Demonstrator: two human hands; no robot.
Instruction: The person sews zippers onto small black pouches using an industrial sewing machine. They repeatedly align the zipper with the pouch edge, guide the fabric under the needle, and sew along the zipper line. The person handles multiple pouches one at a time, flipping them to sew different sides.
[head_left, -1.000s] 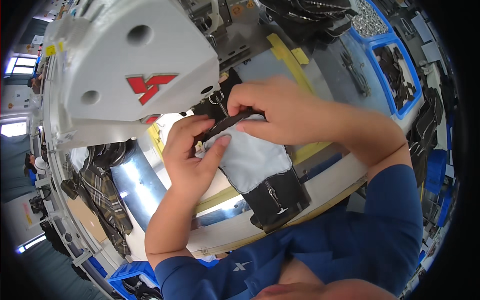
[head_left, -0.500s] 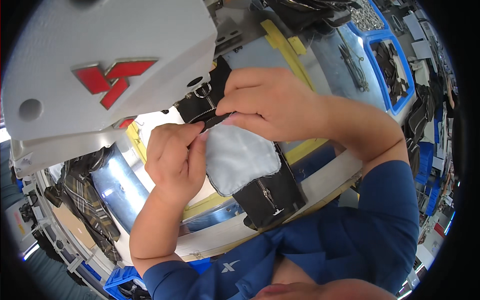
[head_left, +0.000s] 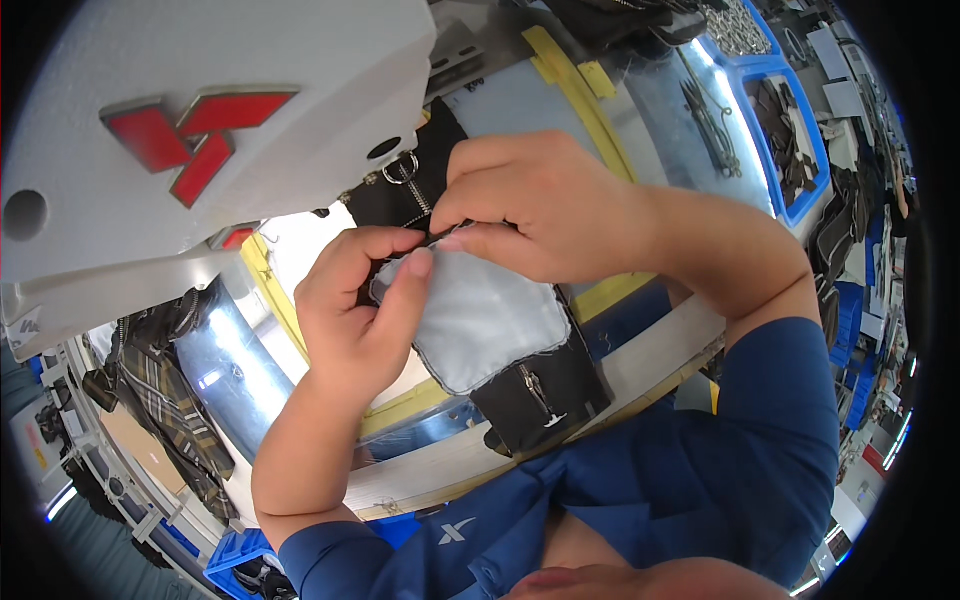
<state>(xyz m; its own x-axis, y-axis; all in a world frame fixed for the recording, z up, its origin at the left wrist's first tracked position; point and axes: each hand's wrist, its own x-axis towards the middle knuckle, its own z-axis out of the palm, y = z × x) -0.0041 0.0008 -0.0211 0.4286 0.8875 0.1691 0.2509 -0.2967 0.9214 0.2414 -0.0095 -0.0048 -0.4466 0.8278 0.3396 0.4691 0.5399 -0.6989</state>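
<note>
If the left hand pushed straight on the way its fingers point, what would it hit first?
Likely the right hand: the left hand points up and right, its fingertips almost meeting it over the grey fabric panel. Beyond sits the sewing machine head; depth is unclear.

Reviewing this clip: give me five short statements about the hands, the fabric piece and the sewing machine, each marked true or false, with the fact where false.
1. Both hands pinch the top edge of the grey fabric piece. True: the left hand and right hand meet there.
2. The sewing machine is black. False: its head is white with a red emblem.
3. A zipper shows on the black part below the grey fabric. True.
4. The right hand rests in the blue bin. False: it is on the fabric, apart from the bin.
5. The sleeves are red. False: they are blue.
</note>
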